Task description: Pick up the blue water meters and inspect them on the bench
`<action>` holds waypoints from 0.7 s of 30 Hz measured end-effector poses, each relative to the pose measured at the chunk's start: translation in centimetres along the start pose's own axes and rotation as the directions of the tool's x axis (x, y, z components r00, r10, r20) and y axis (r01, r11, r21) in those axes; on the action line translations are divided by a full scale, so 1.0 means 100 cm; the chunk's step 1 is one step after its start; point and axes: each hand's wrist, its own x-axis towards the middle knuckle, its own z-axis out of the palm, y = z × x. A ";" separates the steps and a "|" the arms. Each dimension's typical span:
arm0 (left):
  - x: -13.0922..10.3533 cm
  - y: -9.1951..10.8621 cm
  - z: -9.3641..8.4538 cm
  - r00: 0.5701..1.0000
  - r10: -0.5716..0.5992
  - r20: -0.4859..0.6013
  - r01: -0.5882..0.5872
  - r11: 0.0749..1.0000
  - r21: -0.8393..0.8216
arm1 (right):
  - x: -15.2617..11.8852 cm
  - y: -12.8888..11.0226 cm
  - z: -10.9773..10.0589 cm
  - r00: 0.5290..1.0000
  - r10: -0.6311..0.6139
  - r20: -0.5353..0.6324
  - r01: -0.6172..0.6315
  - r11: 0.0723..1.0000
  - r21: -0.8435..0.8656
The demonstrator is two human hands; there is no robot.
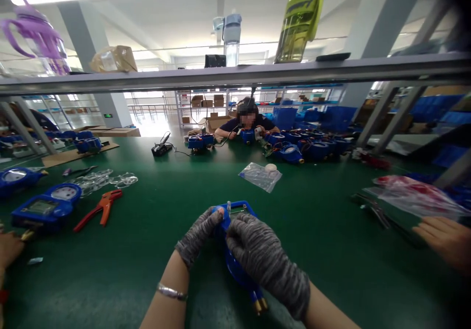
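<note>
A blue water meter with a rectangular display housing and brass pipe ends lies at the front middle of the green table. My left hand, in a grey fingerless glove, grips the housing's left side, thumb on top. Over the housing, my gloved right hand is closed, fingers curled down against the meter; they hide whatever is between them. A small clear, shiny piece stands up at the housing's far rim, near my left thumb.
Orange-handled cutters, clear rings and more blue meters lie left. Ahead is a plastic bag; pliers lie right. Other people's hands are at both sides. A shelf crosses above; a person works opposite.
</note>
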 end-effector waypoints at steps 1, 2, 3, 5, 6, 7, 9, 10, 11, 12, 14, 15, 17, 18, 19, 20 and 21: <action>-0.001 0.001 0.001 1.000 0.002 0.002 -0.002 1.000 -0.002 | 0.000 0.000 0.001 1.000 0.002 0.005 -0.002 1.000 -0.014; -0.001 0.001 0.002 1.000 0.008 0.001 -0.008 1.000 0.006 | 0.001 0.000 0.000 1.000 -0.004 0.011 0.004 1.000 -0.028; -0.001 0.002 0.002 1.000 0.016 0.002 -0.016 1.000 0.016 | 0.002 -0.001 0.000 1.000 -0.020 0.017 0.020 0.999 -0.042; -0.001 0.003 0.001 0.999 0.034 0.005 -0.034 0.999 0.021 | 0.002 -0.003 -0.003 0.995 -0.091 0.034 0.093 0.992 -0.083; -0.001 0.003 0.001 0.999 0.036 0.003 -0.037 0.999 0.023 | 0.002 -0.004 -0.003 0.989 -0.139 0.045 0.143 0.983 -0.117; -0.001 0.003 0.000 0.999 0.035 0.000 -0.035 0.999 0.025 | 0.002 -0.004 -0.004 0.981 -0.187 0.060 0.194 0.968 -0.159; 0.000 0.004 0.001 1.000 0.025 -0.009 -0.025 0.999 0.031 | 0.000 -0.003 -0.003 0.957 -0.275 0.095 0.290 0.925 -0.245; 0.000 0.004 0.001 0.999 0.025 -0.021 -0.025 0.999 0.038 | -0.001 -0.001 -0.003 0.946 -0.306 0.104 0.323 0.906 -0.273; 0.000 0.004 0.002 0.999 0.026 -0.031 -0.025 0.999 0.046 | -0.003 0.000 -0.002 0.941 -0.324 0.100 0.339 0.898 -0.281; -0.001 0.005 0.004 0.999 0.030 -0.040 -0.027 0.998 0.051 | -0.004 0.002 -0.001 0.943 -0.324 0.078 0.333 0.906 -0.261; -0.001 0.006 0.006 0.998 0.032 -0.054 -0.029 0.998 0.057 | -0.006 0.006 0.002 0.964 -0.265 0.005 0.263 0.953 -0.149; -0.001 0.006 0.007 0.998 0.031 -0.056 -0.028 0.998 0.054 | -0.006 0.007 0.003 0.976 -0.217 -0.029 0.213 0.973 -0.085; -0.002 0.006 0.007 0.998 0.026 -0.054 -0.024 0.999 0.048 | -0.006 0.007 0.006 0.989 -0.131 -0.070 0.131 0.991 -0.007; -0.002 0.006 0.007 0.998 0.027 -0.053 -0.024 0.998 0.054 | -0.005 0.005 0.007 0.991 -0.105 -0.078 0.105 0.994 -0.006; -0.001 0.005 0.007 0.998 0.028 -0.055 -0.024 0.998 0.060 | -0.004 0.004 0.008 0.992 -0.090 -0.083 0.089 0.996 -0.024; -0.001 0.005 0.007 0.998 0.028 -0.055 -0.025 0.998 0.062 | -0.004 0.002 0.009 0.993 -0.082 -0.087 0.078 0.996 -0.051; -0.001 0.004 0.006 0.998 0.032 -0.056 -0.028 0.998 0.059 | -0.003 0.000 0.010 0.993 -0.083 -0.085 0.076 0.994 -0.082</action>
